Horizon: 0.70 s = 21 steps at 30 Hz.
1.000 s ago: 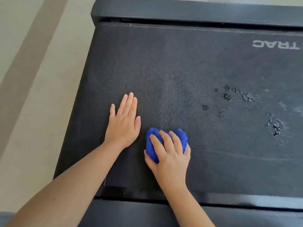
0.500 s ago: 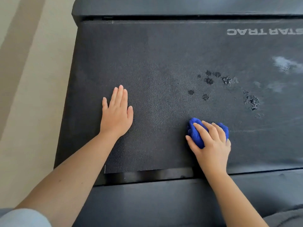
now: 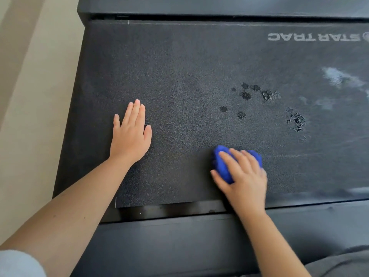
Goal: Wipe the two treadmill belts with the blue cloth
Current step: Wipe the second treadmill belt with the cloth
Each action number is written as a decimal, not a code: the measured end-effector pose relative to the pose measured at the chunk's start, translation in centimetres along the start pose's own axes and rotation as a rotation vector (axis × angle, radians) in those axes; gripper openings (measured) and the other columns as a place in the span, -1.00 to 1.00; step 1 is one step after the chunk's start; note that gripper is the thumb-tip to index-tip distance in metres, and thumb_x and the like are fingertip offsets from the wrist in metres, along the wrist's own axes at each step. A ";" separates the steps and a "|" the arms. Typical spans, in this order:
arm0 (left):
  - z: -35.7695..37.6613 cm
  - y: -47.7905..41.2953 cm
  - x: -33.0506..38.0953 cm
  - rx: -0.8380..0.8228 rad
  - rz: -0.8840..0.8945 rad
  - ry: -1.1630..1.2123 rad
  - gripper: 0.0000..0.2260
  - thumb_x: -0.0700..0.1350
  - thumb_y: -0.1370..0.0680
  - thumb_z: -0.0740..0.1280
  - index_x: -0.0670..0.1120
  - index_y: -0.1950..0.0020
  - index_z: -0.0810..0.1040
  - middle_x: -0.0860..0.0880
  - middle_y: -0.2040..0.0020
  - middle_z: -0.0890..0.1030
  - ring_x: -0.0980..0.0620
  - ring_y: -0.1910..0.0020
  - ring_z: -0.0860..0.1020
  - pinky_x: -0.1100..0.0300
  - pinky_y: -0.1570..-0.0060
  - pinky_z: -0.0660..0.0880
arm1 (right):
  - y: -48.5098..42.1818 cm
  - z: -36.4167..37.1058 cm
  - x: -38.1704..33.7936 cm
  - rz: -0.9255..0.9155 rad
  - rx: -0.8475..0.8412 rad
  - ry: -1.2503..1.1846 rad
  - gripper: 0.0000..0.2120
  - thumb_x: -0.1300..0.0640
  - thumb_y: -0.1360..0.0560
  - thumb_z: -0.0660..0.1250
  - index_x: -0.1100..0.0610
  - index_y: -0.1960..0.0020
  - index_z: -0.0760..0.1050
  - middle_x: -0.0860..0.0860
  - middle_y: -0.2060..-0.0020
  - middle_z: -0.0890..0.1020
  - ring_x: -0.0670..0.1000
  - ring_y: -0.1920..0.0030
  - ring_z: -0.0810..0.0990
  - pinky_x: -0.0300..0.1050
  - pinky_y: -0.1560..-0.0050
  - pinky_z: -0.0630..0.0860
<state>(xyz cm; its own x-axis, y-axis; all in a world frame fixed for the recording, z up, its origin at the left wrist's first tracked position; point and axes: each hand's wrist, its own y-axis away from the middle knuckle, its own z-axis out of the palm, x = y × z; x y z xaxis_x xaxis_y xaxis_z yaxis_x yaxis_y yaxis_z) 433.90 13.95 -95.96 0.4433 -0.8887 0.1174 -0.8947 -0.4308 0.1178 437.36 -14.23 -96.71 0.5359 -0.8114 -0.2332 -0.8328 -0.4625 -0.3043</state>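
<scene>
On treadmill belt (image 3: 179,66): I saw blue cloth (image 3: 221,168) wadded, long axis sideways.
Right hand (image 3: 247,180): grasped it.
Left hand (image 3: 129,138): lay flat, released.

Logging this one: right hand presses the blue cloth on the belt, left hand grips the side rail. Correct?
Not quite. The head view shows the left hand lying flat on the belt, fingers straight, gripping nothing. The right hand does press the blue cloth on it.

Pale cream floor (image 3: 40,136) on the left, darker tan stripe (image 3: 18,47) crossing it diagonally, soft even light
</scene>
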 end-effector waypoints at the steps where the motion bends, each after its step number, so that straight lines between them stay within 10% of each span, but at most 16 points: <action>1: 0.0 0.0 0.0 0.001 -0.001 0.002 -0.50 -0.03 -0.63 0.01 -0.15 -0.53 -0.01 -0.06 -0.55 -0.06 0.00 -0.51 -0.10 -0.14 -0.42 -0.06 | -0.2 -0.3 1.2 0.055 0.003 0.015 -0.57 -0.21 -0.40 0.25 0.03 -0.11 0.61 0.04 -0.10 0.62 0.16 -0.15 0.55 0.11 0.05 0.52; 21: 0.5 0.0 -0.1 0.026 0.007 0.002 -0.41 0.05 -0.53 -0.17 -0.18 -0.51 0.10 -0.09 -0.54 0.06 -0.03 -0.51 0.02 -0.19 -0.38 0.08 | -13.3 6.8 -5.6 -0.163 0.061 -0.069 -0.65 -0.13 -0.41 0.25 0.03 -0.06 0.61 0.02 -0.03 0.64 0.15 -0.07 0.57 0.14 0.07 0.44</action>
<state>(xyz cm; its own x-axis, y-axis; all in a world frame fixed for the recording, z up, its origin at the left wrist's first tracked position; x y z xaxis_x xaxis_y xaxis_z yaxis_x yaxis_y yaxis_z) 433.83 13.94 -96.48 0.4370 -0.8914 0.1198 -0.8990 -0.4285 0.0909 446.44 -1.12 -97.61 0.6730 -0.7000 -0.2389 -0.7254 -0.5617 -0.3979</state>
